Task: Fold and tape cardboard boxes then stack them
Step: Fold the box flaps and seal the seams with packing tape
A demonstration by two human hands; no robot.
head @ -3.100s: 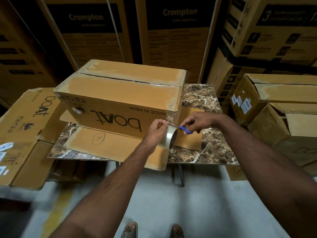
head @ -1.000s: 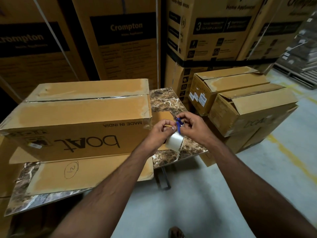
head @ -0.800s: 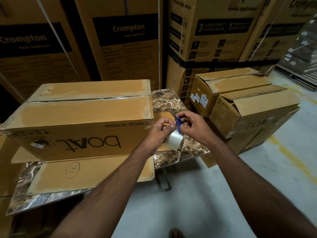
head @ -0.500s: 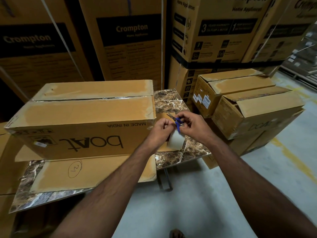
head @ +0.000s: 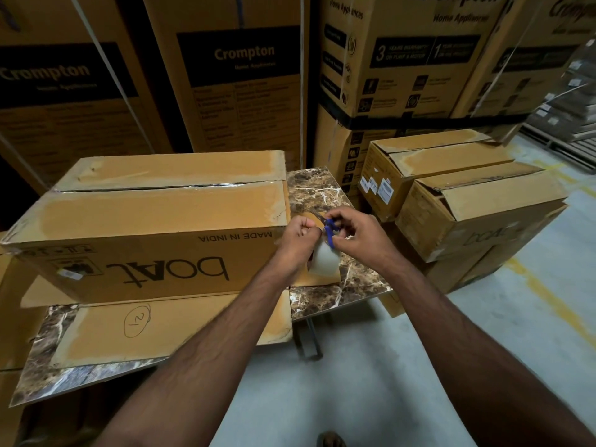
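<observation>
Printed upside down on the near side of the long cardboard box on the table: "boAt" in large black letters and "MADE IN INDIA" in small capitals just under the top edge. Handwritten on the flat cardboard flap in front of it: "21" inside a pen circle. Marked "Crompton" on dark panels of the tall cartons behind, with "Home Appliances" legible on the right one, plus "3" and "1" beside blurred warranty lines. Faintly printed "boAt" on the nearer stacked box at right.
</observation>
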